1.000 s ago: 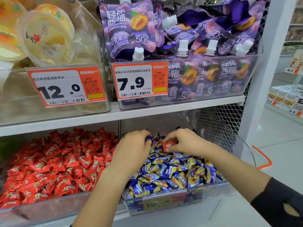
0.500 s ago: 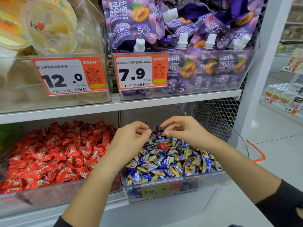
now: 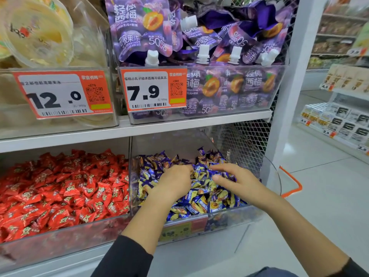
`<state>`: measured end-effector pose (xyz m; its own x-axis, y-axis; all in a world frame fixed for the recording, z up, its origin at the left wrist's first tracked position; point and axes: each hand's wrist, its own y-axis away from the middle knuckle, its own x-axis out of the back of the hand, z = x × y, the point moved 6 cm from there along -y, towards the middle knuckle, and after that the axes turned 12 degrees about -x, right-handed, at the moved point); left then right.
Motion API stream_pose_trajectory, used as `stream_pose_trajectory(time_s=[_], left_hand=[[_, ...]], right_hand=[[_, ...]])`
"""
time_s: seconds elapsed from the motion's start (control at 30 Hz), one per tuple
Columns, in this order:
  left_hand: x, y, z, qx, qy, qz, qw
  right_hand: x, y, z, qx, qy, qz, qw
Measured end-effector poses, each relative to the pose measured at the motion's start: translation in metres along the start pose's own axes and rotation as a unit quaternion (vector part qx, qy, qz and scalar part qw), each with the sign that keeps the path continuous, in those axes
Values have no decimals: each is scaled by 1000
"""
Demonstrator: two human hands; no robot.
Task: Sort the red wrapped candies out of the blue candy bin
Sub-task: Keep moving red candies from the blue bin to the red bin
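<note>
Both your hands work the blue candy bin point(image 3: 229, 220) at the right end of the lower shelf point(image 3: 65, 141). Your left hand point(image 3: 175, 181) rests knuckles-up on the blue candies point(image 3: 201, 204) near the bin's middle, fingers curled down into the pile; whether they pinch anything cannot be told. Your right hand point(image 3: 233, 177) hovers just beside it, fingers loosely spread, holding nothing visible. No red wrapped candies show among the blue on the surface; the red candy bin point(image 3: 60, 234) to the left sits full. The sorting looks nearly finished, though strays may lie buried.
</note>
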<state>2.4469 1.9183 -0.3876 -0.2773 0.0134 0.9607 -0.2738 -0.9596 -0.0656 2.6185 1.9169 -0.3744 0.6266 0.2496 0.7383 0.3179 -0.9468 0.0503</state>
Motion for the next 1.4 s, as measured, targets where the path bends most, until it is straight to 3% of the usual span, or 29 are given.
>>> stream_pose_trajectory(time_s=[0.1, 0.23, 0.37, 0.43, 0.53, 0.6, 0.7, 0.77, 0.83, 0.97, 1.03, 1.23, 1.33, 1.4], left_hand=[[8, 3, -4, 29, 33, 57, 997], [60, 31, 0, 25, 21, 194, 980], [97, 80, -42, 132, -64, 232, 962], [98, 96, -59, 162, -59, 243, 955], [101, 101, -52, 140, -40, 300, 943], [105, 99, -43, 133, -44, 327, 935], [90, 91, -43, 157, -26, 261, 952], [71, 87, -46, 170, 5, 196, 966], [61, 89, -44, 167, 28, 189, 967], [57, 90, -47, 159, 8, 198, 967], [57, 90, -49, 160, 5, 200, 967], [57, 90, -49, 162, 9, 204, 965], [56, 91, -50, 156, 10, 201, 967], [57, 91, -49, 155, -1, 195, 968]], right_hand=[[-2, 4, 2, 4, 43, -35, 998], [-4, 5, 4, 11, 59, -47, 997], [-3, 7, 4, 38, 30, -48, 998], [-2, 8, 3, 78, 43, -3, 996], [9, 16, -1, 159, 28, 122, 979], [7, 23, -8, 222, 41, 136, 965], [-18, 24, -22, 273, 144, 38, 950], [-35, 11, -25, 234, 199, -70, 949], [-48, -5, -25, 205, 264, -138, 932], [-66, -44, -24, 230, 400, -106, 881], [-71, -70, -20, 213, 430, -91, 872], [-38, -120, -2, 69, 431, -15, 900], [-21, -106, -13, 96, 361, 28, 927], [-24, -81, -28, 154, 302, 0, 941]])
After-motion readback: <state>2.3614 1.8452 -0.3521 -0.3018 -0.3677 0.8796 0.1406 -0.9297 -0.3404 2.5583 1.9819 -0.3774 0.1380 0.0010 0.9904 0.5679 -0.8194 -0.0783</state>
